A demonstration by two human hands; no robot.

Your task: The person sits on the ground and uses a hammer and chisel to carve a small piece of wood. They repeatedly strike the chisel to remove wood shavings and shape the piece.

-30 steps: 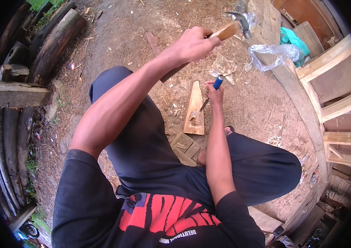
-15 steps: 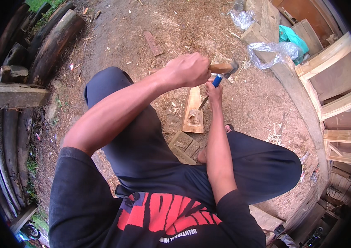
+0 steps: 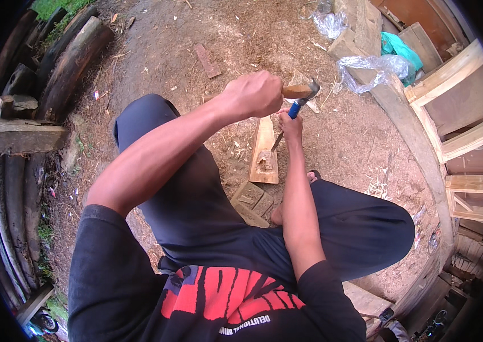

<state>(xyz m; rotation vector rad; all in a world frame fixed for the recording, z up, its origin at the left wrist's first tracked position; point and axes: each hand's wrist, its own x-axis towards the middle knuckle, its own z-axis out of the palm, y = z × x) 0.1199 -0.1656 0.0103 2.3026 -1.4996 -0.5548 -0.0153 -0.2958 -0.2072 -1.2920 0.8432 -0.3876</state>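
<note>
My left hand [image 3: 254, 94] is closed around the wooden handle of a hammer [image 3: 298, 92], whose dark metal head is just above the chisel's butt end. In my right hand [image 3: 291, 127] is a chisel [image 3: 294, 109] with a blue handle, held tilted. Its dark blade runs down to a pale wooden board [image 3: 265, 137] lying between my legs. Near the board's close end is a rough, chipped recess with shavings in it, and the chisel tip meets the wood beside it. My right hand partly covers the chisel.
A wooden block [image 3: 252, 200] sits by the board's near end. A reddish offcut [image 3: 208, 61] lies ahead on the dirt. Stacked logs [image 3: 76, 65] line the left; wooden frames [image 3: 449, 74], clear plastic [image 3: 361, 75] and a teal bag [image 3: 399, 51] are at the right.
The hammer head has shifted slightly up and left in my left hand. My right hand and the chisel have moved a little left; the board stays in place.
</note>
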